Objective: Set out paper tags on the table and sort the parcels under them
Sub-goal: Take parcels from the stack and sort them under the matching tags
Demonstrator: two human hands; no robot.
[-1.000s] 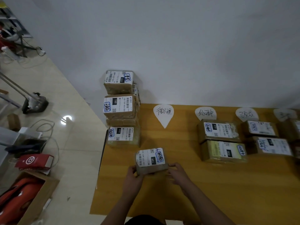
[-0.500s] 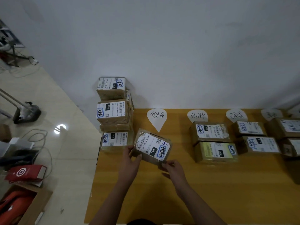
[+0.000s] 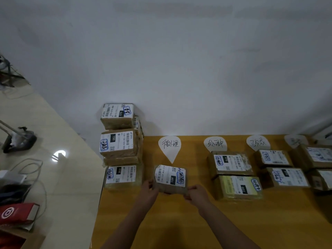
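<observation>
A small brown parcel [image 3: 169,177] with a white shipping label lies flat on the wooden table [image 3: 179,221], just below the tip of the leftmost teardrop paper tag [image 3: 169,147]. My left hand [image 3: 148,192] grips its left end and my right hand [image 3: 195,194] its right end. Three more tags [image 3: 215,143] [image 3: 258,142] [image 3: 295,141] line the far edge, with parcels [image 3: 230,163] [image 3: 237,187] [image 3: 274,158] [image 3: 287,177] laid beneath them.
A stack of unsorted parcels [image 3: 119,146] stands at the table's far left corner against the white wall. More parcels [image 3: 316,157] sit at the right edge. Left of the table, the tiled floor holds cables, a red box [image 3: 17,213] and a lamp base [image 3: 19,141].
Both hands lifted the parcel from the near table, tilted it, then carried it away from me and laid it flat under the leftmost tag.
</observation>
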